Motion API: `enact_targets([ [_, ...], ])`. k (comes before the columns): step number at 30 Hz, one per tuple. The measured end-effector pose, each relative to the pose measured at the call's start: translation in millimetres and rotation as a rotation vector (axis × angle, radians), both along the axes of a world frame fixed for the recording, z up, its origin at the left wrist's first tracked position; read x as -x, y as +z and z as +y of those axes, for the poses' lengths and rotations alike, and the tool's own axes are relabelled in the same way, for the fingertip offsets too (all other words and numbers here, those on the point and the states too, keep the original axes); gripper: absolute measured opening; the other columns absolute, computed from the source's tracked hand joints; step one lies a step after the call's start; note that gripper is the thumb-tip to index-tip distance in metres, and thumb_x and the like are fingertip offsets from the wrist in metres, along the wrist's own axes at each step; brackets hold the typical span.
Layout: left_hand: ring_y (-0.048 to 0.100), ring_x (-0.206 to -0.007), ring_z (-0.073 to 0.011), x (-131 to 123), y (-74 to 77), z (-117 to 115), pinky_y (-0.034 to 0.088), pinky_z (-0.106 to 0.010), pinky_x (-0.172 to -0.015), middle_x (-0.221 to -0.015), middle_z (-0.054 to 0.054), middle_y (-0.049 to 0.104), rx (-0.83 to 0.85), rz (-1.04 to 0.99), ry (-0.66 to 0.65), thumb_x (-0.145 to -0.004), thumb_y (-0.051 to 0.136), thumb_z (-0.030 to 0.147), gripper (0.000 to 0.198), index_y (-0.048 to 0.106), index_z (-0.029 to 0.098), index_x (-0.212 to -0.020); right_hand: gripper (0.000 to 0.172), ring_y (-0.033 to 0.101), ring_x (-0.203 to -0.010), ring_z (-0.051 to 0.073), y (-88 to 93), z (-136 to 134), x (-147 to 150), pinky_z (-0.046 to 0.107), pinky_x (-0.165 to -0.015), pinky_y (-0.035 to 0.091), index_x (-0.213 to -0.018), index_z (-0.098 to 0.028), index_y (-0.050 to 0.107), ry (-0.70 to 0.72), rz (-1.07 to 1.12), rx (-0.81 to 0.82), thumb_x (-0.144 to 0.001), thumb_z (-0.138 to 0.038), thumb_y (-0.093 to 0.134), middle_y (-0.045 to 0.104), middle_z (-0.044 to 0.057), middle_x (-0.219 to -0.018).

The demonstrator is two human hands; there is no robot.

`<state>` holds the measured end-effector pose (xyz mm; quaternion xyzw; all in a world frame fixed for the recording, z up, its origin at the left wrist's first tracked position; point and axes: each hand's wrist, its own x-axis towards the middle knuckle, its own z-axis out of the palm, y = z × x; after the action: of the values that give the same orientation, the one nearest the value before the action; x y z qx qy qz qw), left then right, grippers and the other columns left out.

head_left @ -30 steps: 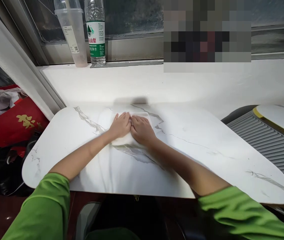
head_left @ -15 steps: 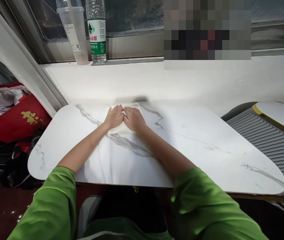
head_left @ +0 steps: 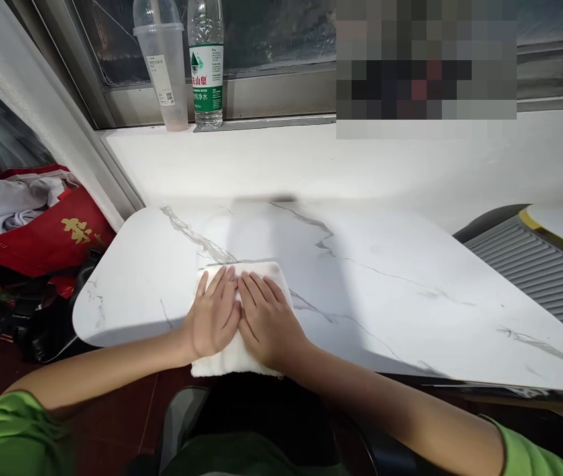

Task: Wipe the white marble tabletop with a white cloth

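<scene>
A folded white cloth (head_left: 266, 274) lies at the near edge of the white marble table (head_left: 385, 291), with its near end hanging a little over the edge. Both hands lie flat on the cloth, side by side and touching. My left hand (head_left: 212, 314) covers the cloth's left half, fingers stretched out and pointing away from me. My right hand (head_left: 266, 320) covers the right half, fingers likewise stretched flat. Most of the cloth is hidden under the hands.
On the window sill (head_left: 286, 152) at the back stand an empty plastic cup (head_left: 159, 66) and a water bottle (head_left: 206, 66) with a green label. Red bags and clothes (head_left: 33, 231) lie left of the table. A grey ribbed unit (head_left: 534, 264) stands at the right.
Both hands have slid the cloth from the far side of the table towards me, to the near edge. They stay flat and side by side on it.
</scene>
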<state>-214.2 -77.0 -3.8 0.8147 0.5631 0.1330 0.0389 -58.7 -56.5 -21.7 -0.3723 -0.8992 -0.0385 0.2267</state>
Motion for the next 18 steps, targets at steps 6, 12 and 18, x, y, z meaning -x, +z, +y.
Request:
enact_targets([
  [6, 0.028, -0.147, -0.0279, 8.8, -3.9, 71.5, 0.018, -0.053, -0.12, -0.154, -0.019, 0.039, 0.022, 0.021, 0.013, -0.097, 0.027, 0.023, 0.049, 0.039, 0.006, -0.141, 0.05, 0.05, -0.127, 0.032, -1.2, 71.7, 10.2, 0.046, -0.111, 0.035, -0.131, 0.002, 0.057, -0.01, 0.047, 0.057, -0.091, -0.021, 0.038, 0.058, 0.022, -0.136],
  [12, 0.033, -0.144, -0.0255, 36.6, 0.2, 189.8, 0.022, -0.049, -0.119, -0.151, -0.017, 0.043, 0.056, 0.02, 0.044, -0.097, 0.027, 0.021, 0.046, 0.039, 0.007, -0.139, 0.043, 0.052, -0.12, 0.031, 2.6, 180.2, 49.4, 0.043, -0.106, 0.035, -0.124, -0.004, 0.059, -0.097, 0.049, 0.122, -0.089, -0.017, 0.039, 0.061, 0.021, -0.13],
  [18, 0.043, -0.137, -0.0241, 61.4, 1.3, 233.6, 0.028, -0.046, -0.116, -0.144, -0.016, 0.051, 0.0, -0.001, 0.054, -0.096, 0.027, 0.018, 0.04, 0.047, 0.011, -0.13, 0.044, 0.051, -0.121, 0.03, 7.2, 220.2, 81.9, 0.041, -0.107, 0.031, -0.127, -0.004, 0.057, -0.17, 0.035, 0.15, -0.09, -0.014, 0.036, 0.061, 0.019, -0.13],
])
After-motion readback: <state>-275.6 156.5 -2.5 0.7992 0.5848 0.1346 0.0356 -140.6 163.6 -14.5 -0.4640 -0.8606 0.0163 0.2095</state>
